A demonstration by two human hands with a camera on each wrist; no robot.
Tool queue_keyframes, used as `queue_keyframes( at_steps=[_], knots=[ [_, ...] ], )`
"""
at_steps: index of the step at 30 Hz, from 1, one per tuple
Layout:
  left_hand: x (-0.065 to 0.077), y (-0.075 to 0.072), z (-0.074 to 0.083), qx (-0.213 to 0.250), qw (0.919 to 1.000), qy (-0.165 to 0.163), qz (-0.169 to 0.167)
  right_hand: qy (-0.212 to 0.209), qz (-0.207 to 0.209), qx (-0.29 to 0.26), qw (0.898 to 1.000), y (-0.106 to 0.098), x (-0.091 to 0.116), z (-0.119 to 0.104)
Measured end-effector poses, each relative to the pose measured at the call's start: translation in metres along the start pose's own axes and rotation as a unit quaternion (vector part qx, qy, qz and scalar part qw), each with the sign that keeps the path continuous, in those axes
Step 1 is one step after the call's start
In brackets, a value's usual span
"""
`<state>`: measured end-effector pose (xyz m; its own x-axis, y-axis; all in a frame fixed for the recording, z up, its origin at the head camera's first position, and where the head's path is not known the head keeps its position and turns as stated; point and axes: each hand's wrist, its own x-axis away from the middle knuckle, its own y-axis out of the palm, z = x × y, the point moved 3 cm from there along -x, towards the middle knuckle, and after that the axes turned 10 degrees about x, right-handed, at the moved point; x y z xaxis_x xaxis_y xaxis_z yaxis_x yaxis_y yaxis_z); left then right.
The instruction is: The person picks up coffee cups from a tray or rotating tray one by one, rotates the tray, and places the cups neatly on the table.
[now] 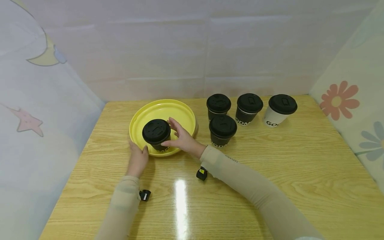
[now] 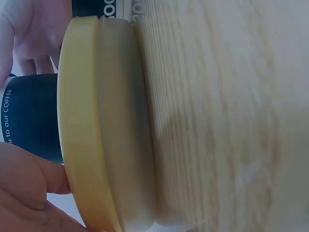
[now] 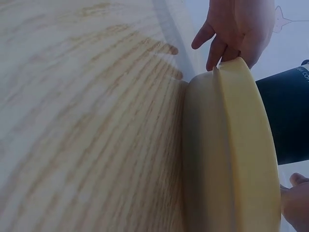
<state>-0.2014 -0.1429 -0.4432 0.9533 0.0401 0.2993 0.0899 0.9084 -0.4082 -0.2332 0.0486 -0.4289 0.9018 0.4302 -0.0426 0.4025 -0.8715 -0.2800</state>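
A black paper coffee cup (image 1: 161, 146) with a black lid stands upright on a round yellow tray (image 1: 163, 102), near its front. My right hand (image 1: 183, 141) is at the cup's right side, fingers spread and thumb in front of it. In the right wrist view a gap shows between the right thumb (image 3: 297, 179) and the cup. At the tray's front left rim, my left hand (image 1: 138, 160) holds the edge between thumb and fingers. The left thumb (image 2: 55, 176) touches the rim in the left wrist view; some left fingertips are hidden.
Right of the tray stand several more lidded cups: a near black cup (image 1: 222, 131), a black cup (image 1: 218, 105) behind it, another black cup (image 1: 249, 108), and a white cup (image 1: 277, 111) farthest right. The wooden table (image 1: 270, 160) meets a pale curtain wall (image 1: 207, 50) at the back.
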Motion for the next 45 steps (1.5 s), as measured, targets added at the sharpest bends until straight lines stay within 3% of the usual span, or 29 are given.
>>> queue_keyframes(
  at_steps=[6, 11, 16, 22, 29, 39, 45],
  knots=[
    [0.003, 0.004, 0.002, 0.000, 0.9998, 0.013, 0.017, -0.005, -0.028, 0.026, 0.999, 0.000, -0.006, 0.000],
    [0.005, 0.006, 0.003, -0.003, 0.9996, 0.016, 0.021, 0.020, -0.049, 0.047, 0.998, 0.001, -0.012, 0.003],
    [0.006, 0.007, 0.004, -0.007, 0.9997, 0.014, 0.017, 0.041, -0.054, 0.034, 0.997, 0.002, -0.016, 0.005],
    [0.008, 0.008, 0.004, -0.021, 0.9997, 0.006, 0.013, 0.037, -0.063, 0.012, 0.997, 0.003, -0.020, 0.005],
    [0.009, 0.010, 0.004, -0.036, 0.9991, 0.003, 0.020, 0.019, -0.072, 0.030, 0.997, 0.007, -0.022, 0.001],
    [0.008, 0.012, 0.002, -0.039, 0.9985, 0.010, 0.036, 0.036, -0.032, 0.023, 0.999, 0.013, -0.019, 0.003],
    [0.008, 0.011, 0.002, -0.043, 0.9985, 0.003, 0.034, 0.017, -0.015, 0.013, 1.000, 0.010, -0.017, -0.004]
  ],
)
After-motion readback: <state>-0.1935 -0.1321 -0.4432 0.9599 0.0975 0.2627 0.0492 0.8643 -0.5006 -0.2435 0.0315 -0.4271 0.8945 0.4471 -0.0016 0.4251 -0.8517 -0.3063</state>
